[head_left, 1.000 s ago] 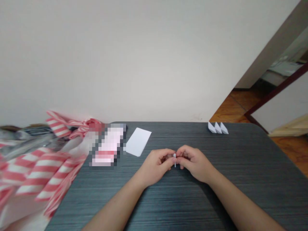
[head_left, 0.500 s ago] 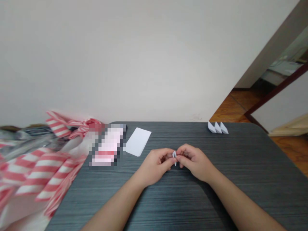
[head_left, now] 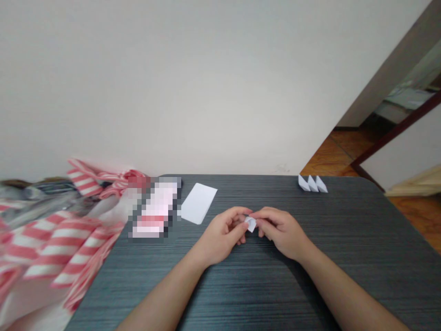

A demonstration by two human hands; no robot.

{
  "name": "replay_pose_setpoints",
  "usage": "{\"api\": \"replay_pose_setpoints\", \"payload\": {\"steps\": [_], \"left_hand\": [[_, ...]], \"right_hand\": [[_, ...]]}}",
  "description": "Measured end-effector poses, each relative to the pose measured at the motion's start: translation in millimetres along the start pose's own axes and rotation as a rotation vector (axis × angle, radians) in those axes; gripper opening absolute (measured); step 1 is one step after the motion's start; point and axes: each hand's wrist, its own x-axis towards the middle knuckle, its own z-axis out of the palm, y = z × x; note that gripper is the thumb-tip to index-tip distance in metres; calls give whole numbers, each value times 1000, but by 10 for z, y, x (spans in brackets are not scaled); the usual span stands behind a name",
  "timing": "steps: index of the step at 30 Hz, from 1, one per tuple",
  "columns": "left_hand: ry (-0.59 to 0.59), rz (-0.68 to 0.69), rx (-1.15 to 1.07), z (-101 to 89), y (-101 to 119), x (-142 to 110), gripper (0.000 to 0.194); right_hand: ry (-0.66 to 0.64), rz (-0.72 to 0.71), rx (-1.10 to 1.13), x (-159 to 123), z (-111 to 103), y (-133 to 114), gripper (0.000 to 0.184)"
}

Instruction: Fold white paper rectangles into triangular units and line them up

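Note:
A small folded piece of white paper [head_left: 251, 224] is pinched between my two hands, just above the dark table [head_left: 237, 289]. My left hand [head_left: 225, 235] grips its left side with thumb and fingertips. From the right, the thumb and index finger of my right hand [head_left: 283, 232] close on the other side. Parts of the paper are hidden behind the fingers. Several sheets or one sheet of plain white paper [head_left: 199, 203] lie flat to the left of my left hand; I cannot tell which.
Three folded white paper pieces [head_left: 313, 184] stand in a row at the far right of the table. A pixelated pinkish object [head_left: 156, 207] lies at the left. Beyond the left edge are red-and-white striped cloths [head_left: 65, 239]. A pale wall [head_left: 220, 92] rises behind.
The folded paper has turned from a narrow, edge-on shape to a wider face between my fingers. My right fingers have shifted towards its top. Both hands stay in about the same place.

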Motion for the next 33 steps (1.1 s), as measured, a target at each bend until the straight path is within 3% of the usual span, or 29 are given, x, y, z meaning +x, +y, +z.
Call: {"api": "replay_pose_setpoints", "payload": {"steps": [10,17,22,29,33], "left_hand": [[28,-6,-53,5,7,15,30],[27,-4,-35,20,-14,21,26],[24,1,10,0,-29,20,24],[43,-6,33,0,-39,25,26],[-8,-13,124,-12,-7,21,16]], "right_hand": [[-6,-121,2,8,-7,-2,17],[19,116,109,-22,60,39,12],[-22,81,-126,-2,47,-22,13],[-27,90,-135,-8,26,-39,19],[3,66,-115,-10,18,-62,18]]}}
